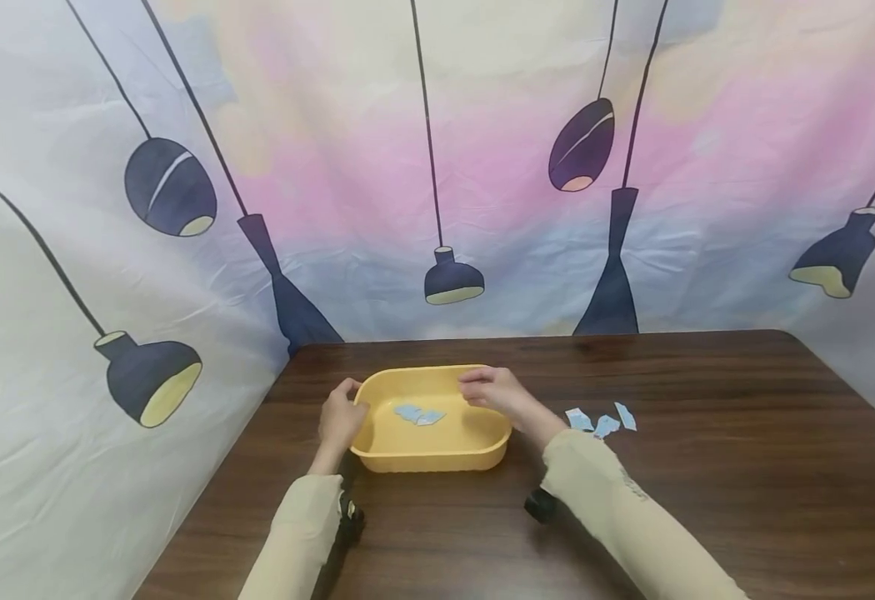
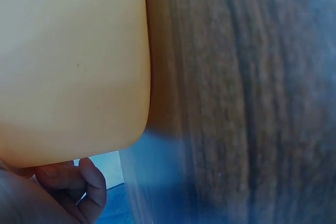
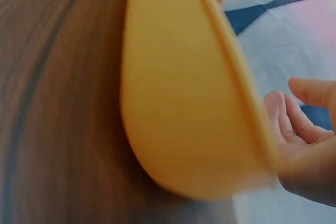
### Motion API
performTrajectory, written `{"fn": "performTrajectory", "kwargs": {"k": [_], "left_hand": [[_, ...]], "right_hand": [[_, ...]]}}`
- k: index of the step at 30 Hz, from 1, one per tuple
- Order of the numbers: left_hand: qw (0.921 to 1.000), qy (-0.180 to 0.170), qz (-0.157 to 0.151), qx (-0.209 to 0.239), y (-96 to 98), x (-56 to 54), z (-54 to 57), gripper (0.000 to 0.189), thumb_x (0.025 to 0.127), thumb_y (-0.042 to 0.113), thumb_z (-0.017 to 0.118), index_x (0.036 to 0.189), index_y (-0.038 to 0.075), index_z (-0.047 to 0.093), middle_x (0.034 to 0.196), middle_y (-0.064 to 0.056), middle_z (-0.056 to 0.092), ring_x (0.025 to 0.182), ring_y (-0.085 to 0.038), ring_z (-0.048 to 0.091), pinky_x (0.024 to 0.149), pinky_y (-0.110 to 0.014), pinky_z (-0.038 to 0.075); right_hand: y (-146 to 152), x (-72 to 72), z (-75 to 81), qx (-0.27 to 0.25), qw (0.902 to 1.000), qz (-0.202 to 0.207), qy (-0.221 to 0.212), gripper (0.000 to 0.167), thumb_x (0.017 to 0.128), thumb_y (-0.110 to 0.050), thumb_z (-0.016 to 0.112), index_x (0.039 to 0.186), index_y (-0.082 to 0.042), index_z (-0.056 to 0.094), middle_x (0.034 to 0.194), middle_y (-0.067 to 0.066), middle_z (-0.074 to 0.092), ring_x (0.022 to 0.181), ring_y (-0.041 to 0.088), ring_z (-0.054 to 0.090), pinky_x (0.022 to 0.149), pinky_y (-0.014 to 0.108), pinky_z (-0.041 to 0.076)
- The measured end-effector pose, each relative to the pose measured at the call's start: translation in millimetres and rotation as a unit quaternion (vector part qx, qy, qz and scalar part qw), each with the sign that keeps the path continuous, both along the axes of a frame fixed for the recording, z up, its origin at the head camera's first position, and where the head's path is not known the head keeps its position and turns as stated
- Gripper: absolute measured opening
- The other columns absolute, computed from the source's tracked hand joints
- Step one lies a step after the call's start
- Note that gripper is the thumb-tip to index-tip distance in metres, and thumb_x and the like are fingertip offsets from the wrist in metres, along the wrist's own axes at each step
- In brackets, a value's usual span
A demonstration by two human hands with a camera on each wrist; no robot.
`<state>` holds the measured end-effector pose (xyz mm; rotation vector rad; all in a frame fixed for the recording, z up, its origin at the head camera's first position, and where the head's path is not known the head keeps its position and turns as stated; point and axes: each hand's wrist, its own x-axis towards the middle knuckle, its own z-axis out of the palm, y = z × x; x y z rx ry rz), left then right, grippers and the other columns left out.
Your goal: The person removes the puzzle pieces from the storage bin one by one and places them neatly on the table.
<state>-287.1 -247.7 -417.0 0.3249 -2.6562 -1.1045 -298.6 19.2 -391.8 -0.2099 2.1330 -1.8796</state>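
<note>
A yellow plastic tub (image 1: 430,461) with rounded corners stands on the table. My left hand (image 1: 338,421) grips its left rim, thumb over the edge; in the left wrist view the fingers (image 2: 94,187) curl at the tub's end. Over the right part of the tub hovers my right hand (image 1: 499,392). Its thumb stands apart from the loosely bent fingers in the right wrist view, with nothing between them. Torn light-blue paper pieces (image 1: 430,417) lie on the tub's floor, left of the middle.
More torn blue paper pieces (image 1: 606,427) lie on the dark wooden table (image 1: 745,467), right of the tub and beyond my right forearm. Behind the table hangs a pastel cloth (image 1: 512,275) printed with dark lamps. Black straps (image 1: 540,505) show at the wrists.
</note>
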Motion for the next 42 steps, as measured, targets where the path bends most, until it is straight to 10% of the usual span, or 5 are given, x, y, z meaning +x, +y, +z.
{"fn": "performTrajectory", "kwargs": {"k": [17, 42], "left_hand": [[0.9998, -0.019, -0.006, -0.006, -1.4, 1.2, -3.5, 0.033, 0.084, 0.011, 0.054, 0.115, 0.010, 0.063, 0.089, -0.014, 0.071, 0.067, -0.020, 0.059, 0.053, -0.028, 0.038], [1.0000, 0.004, -0.002, -0.003, -3.6, -0.3, -7.2, 0.033, 0.082, 0.010, 0.054, 0.113, 0.009, 0.063, 0.082, -0.012, 0.070, 0.065, -0.019, 0.058, 0.052, -0.028, 0.038]], "right_hand": [[-57, -15.7, -40.0, 0.132, 0.9881, 0.066, 0.045, 0.038, 0.083, 0.000, 0.069, 0.120, 0.002, 0.063, 0.118, 0.016, 0.068, 0.111, 0.030, 0.062, 0.096, 0.040, 0.050], [-61, -14.6, -41.8, 0.190, 0.9751, 0.074, 0.087, 0.032, 0.072, 0.009, 0.075, 0.101, 0.002, 0.064, 0.101, 0.013, 0.068, 0.089, 0.019, 0.060, 0.077, 0.028, 0.051]]}}
